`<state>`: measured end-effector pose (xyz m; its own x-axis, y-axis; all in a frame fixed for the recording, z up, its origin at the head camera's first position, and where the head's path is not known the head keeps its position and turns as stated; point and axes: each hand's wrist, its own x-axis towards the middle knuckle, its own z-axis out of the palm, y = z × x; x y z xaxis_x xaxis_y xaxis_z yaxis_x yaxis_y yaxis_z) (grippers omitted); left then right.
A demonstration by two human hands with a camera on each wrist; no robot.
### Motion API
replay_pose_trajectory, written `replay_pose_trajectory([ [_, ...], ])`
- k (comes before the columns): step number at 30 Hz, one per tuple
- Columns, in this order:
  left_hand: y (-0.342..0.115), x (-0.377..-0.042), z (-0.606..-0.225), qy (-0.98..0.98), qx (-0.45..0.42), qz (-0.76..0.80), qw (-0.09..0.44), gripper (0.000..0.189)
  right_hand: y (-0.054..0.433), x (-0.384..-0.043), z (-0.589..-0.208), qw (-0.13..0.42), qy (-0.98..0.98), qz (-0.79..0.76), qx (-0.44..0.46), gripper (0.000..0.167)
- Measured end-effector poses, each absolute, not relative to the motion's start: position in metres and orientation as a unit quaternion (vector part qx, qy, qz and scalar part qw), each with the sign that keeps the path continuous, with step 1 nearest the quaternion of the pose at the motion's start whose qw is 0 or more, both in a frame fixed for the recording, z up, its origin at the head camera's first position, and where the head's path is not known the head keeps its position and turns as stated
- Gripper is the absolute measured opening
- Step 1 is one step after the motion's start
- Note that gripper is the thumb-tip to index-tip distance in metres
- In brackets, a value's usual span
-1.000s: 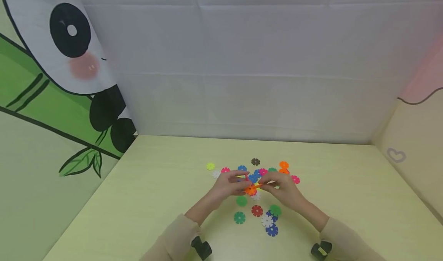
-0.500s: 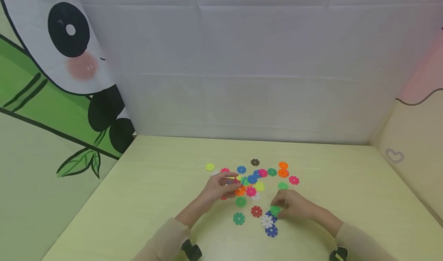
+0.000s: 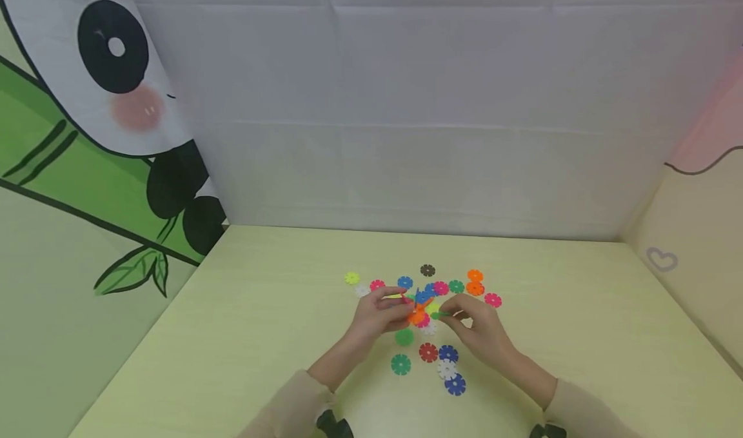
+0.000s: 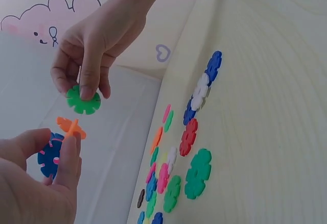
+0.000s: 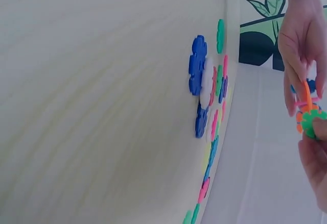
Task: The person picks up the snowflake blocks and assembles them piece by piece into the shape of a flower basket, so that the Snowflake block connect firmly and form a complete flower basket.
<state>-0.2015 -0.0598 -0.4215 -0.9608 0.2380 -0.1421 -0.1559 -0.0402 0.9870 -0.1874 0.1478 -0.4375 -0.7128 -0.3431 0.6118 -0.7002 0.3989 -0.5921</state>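
My left hand (image 3: 378, 314) holds a small cluster of slotted snowflake discs joined at angles. In the left wrist view a blue disc (image 4: 49, 158) sits between its thumb and fingers, with bits of pink at it. Orange discs (image 4: 71, 127) stick out from the cluster toward the other hand. My right hand (image 3: 478, 328) pinches a green snowflake disc (image 4: 87, 106) by its edge, thumb against fingers. That disc is close to the orange ones, and overlaps them in the right wrist view. Both hands are held over the scattered discs, and fingers hide part of the cluster.
Loose snowflake discs lie on the pale table (image 3: 278, 283). Nearer me are a red disc (image 3: 428, 352), a white disc (image 3: 447, 369) between two blue ones, and a green disc (image 3: 400, 364). Farther back lie a brown disc (image 3: 427, 270) and two orange ones (image 3: 475, 288).
My right hand left the cluster, reached down right to the green disc lying over a blue one, and brought it back up beside the cluster. My left hand shifted left, then back.
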Motion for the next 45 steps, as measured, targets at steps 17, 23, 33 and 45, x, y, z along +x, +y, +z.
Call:
replay_pose_trajectory([
  [17,-0.054,-0.203,-0.422,0.682,-0.043,0.718,0.129,0.046,0.131,-0.192,-0.431,0.261,-0.799,0.441,0.315,0.025],
  [23,-0.054,-0.202,-0.422,0.682,-0.048,0.718,0.127,0.046,0.132,-0.191,-0.433,0.266,-0.801,0.427,0.324,0.027],
  [33,-0.052,-0.195,-0.417,0.684,-0.033,0.722,0.096,0.043,0.134,-0.193,-0.430,0.286,-0.803,0.382,0.357,0.026],
  [45,-0.052,-0.196,-0.421,0.685,-0.044,0.720,0.101,0.044,0.133,-0.192,-0.431,0.283,-0.799,0.397,0.353,0.026],
])
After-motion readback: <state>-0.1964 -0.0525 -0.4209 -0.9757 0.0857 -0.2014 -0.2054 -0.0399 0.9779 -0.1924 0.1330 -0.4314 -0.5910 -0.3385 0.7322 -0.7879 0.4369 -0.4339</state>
